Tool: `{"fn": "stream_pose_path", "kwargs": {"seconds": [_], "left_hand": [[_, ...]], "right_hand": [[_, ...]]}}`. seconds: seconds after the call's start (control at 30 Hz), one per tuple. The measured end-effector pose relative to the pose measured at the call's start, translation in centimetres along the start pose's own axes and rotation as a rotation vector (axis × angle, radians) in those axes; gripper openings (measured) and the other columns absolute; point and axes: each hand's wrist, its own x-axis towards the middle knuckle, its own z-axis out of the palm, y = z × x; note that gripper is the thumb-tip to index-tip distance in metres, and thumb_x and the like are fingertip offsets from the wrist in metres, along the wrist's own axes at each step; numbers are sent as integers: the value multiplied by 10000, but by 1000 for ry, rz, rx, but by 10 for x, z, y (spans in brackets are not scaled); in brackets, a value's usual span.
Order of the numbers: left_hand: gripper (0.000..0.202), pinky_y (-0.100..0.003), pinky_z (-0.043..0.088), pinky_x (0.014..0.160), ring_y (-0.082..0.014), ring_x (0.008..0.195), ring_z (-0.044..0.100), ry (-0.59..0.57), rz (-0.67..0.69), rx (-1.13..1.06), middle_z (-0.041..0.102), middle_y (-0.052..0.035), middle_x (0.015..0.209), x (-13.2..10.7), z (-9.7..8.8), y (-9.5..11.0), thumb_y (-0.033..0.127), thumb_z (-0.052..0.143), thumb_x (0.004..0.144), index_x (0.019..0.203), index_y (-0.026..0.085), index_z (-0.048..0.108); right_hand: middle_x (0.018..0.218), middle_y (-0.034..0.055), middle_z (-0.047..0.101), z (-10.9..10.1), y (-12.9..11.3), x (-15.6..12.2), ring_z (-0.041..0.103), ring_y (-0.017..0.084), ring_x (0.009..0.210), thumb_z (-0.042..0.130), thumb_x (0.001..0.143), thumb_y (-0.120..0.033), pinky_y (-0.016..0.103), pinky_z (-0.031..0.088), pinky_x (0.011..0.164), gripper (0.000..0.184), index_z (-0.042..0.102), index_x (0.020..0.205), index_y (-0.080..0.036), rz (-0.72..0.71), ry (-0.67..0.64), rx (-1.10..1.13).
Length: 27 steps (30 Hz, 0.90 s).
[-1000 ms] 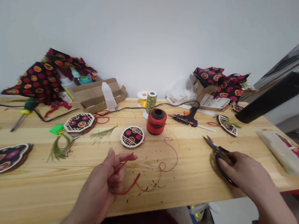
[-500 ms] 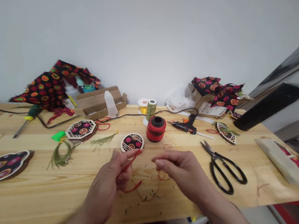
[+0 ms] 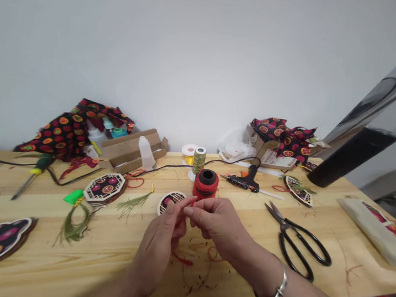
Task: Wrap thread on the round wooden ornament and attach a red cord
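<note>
My left hand (image 3: 162,238) is closed on a red cord (image 3: 183,259), whose loose end hangs below the fingers. Thumb and forefinger of my right hand (image 3: 214,221) pinch the same cord where the two hands meet. Just behind them stands a spool of red cord (image 3: 206,186) with a black core. A round ornament (image 3: 169,201) with a pale lattice rim and patterned fabric lies partly hidden behind my left fingers. Thin orange thread (image 3: 214,255) and dark scraps lie under my hands on the wooden table (image 3: 104,265).
Black-handled scissors (image 3: 296,240) lie right, blades parted. A glue gun (image 3: 245,179) rests behind. Left are an octagonal ornament (image 3: 104,189), a green tassel (image 3: 75,223) and a screwdriver (image 3: 32,178). A cardboard box (image 3: 128,154) and a black cylinder (image 3: 353,157) stand toward the back.
My right hand has moved left to meet my left hand and now pinches the red cord. My left hand has shifted slightly right. The view has tilted up a little.
</note>
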Motion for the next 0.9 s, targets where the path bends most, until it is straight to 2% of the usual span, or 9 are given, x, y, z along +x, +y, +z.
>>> {"fn": "stream_pose_path", "kwargs": {"seconds": [0.13, 0.23, 0.37, 0.47, 0.57, 0.7, 0.8, 0.9], "left_hand": [[539, -236, 172, 454, -104, 516, 221, -58, -71, -85, 281, 73, 585, 4, 2, 0, 526, 451, 860, 1202, 120, 545], [413, -230, 188, 453, -96, 506, 243, -82, -74, 17, 314, 79, 569, 6, 1, 1, 450, 534, 838, 1078, 117, 576], [286, -224, 213, 455, -96, 507, 278, -88, -26, 158, 348, 74, 567, 8, -3, -2, 420, 525, 844, 901, 149, 600], [258, -221, 207, 446, -95, 500, 280, -83, -13, 223, 348, 73, 554, 9, -7, -5, 407, 520, 842, 815, 164, 603], [255, -218, 190, 437, -93, 483, 272, -65, -6, 286, 324, 78, 520, 11, -11, -8, 399, 529, 833, 779, 167, 620], [276, -207, 194, 432, -84, 466, 260, 2, -33, 190, 339, 77, 503, 15, -13, -6, 418, 566, 794, 740, 157, 635], [289, -197, 198, 432, -74, 454, 245, 26, -55, 61, 346, 78, 492, 17, -14, -5, 438, 600, 765, 739, 153, 640], [298, -191, 190, 429, -69, 452, 252, 43, -74, -9, 362, 72, 498, 17, -14, -4, 447, 629, 743, 739, 150, 640]], "right_hand": [[484, -60, 468, -6, 3, 3, 293, 43, 433, 657, 695, -266, 214, 244, 447, 173, 649, 585, -133, -69, 39, -69], [500, -53, 497, -10, 4, 6, 334, 51, 461, 679, 686, -279, 207, 282, 473, 167, 672, 601, -135, -89, 60, -96], [513, -38, 532, -12, 6, 9, 407, 67, 504, 689, 679, -290, 204, 339, 519, 200, 662, 560, -133, -96, 69, -132], [547, -20, 578, -12, 8, 11, 454, 83, 528, 691, 669, -292, 208, 368, 536, 179, 677, 591, -131, -99, 81, -158], [530, -7, 577, -15, 11, 14, 465, 89, 509, 628, 736, -339, 211, 370, 521, 262, 664, 581, -131, -132, 117, -236], [518, -7, 565, -23, 22, 22, 472, 91, 474, 507, 834, -350, 206, 360, 484, 318, 684, 682, -135, -142, 113, -360], [632, 15, 637, -27, 31, 29, 542, 119, 568, 505, 834, -308, 216, 408, 542, 262, 712, 826, -148, -179, 83, -405], [726, 37, 686, -28, 35, 35, 587, 146, 641, 505, 831, -311, 241, 453, 608, 267, 716, 875, -155, -199, 97, -429]]}}
